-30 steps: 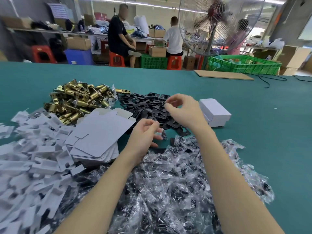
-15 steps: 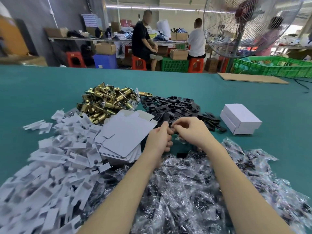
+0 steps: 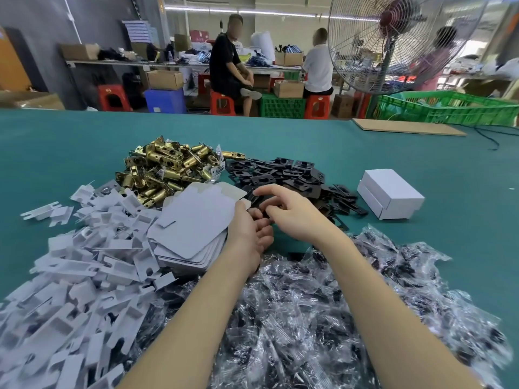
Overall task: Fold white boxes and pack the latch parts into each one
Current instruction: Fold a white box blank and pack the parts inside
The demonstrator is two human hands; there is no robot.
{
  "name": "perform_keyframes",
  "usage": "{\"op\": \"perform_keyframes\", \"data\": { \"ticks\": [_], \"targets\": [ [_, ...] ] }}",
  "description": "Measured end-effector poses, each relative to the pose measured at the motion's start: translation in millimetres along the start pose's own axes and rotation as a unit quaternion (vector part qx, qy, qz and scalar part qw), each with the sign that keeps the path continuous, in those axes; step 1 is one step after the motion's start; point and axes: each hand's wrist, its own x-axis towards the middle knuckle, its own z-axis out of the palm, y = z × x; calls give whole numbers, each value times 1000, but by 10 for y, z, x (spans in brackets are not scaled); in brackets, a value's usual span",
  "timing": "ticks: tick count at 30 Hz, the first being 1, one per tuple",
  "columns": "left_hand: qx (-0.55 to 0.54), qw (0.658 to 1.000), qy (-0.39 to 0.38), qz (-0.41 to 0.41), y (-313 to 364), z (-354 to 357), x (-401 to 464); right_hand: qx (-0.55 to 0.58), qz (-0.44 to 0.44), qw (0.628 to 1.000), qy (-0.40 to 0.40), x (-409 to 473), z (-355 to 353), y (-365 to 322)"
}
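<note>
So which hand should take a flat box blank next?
Probably left. The left hand lies right beside the blank stack; the right hand is over the black plates, farther off.

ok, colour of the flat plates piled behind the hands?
Black flat plates, lying beside the gold latch bodies. Head view shows them best.
</note>
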Motion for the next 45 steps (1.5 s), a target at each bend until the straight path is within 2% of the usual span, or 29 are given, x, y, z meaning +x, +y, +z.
{"op": "perform_keyframes", "data": {
  "ticks": [3,6,8,12,15,18,20,21,24,26,27,28,32,34,38,45],
  "targets": [
    [114,989,-41,79,-56,13,-18,47,28,998,10,12,9,9],
    [231,956,-111,143,-90,43,-72,143,7,984,103,27,-62,15],
    [250,944,-150,155,-78,60,-93,214,6,964,159,23,-169,22],
    [270,933,-164,172,-62,78,-108,296,4,943,150,-12,-345,-13],
    [242,948,-132,159,-44,90,-132,357,-13,898,258,-23,-471,-85],
    [179,963,-30,200,-6,86,-101,369,-27,856,362,-68,-668,-118],
    [183,949,9,255,15,68,-89,320,-21,853,412,-120,-791,-88],
    [220,932,14,288,18,57,-85,287,-18,859,424,-145,-834,-74],
    [379,848,5,371,-23,73,-92,191,-38,891,411,-200,-837,-90],
    [469,784,15,405,-59,124,-117,121,-66,912,386,-206,-754,-143],
    [498,764,23,410,-77,144,-129,96,-80,922,367,-198,-707,-177],
    [511,757,32,407,-90,149,-136,81,-91,930,348,-187,-666,-212],
    [494,766,83,403,-60,79,-118,89,-115,953,267,-162,-567,-311],
    [484,771,90,404,-44,66,-116,76,-126,954,261,-174,-540,-309],
    [503,755,96,410,-71,84,-131,-37,-148,953,261,-185,-522,-308],
    [516,732,95,435,-85,73,-161,-138,-59,967,204,-176,-522,-311]
  ]
}}
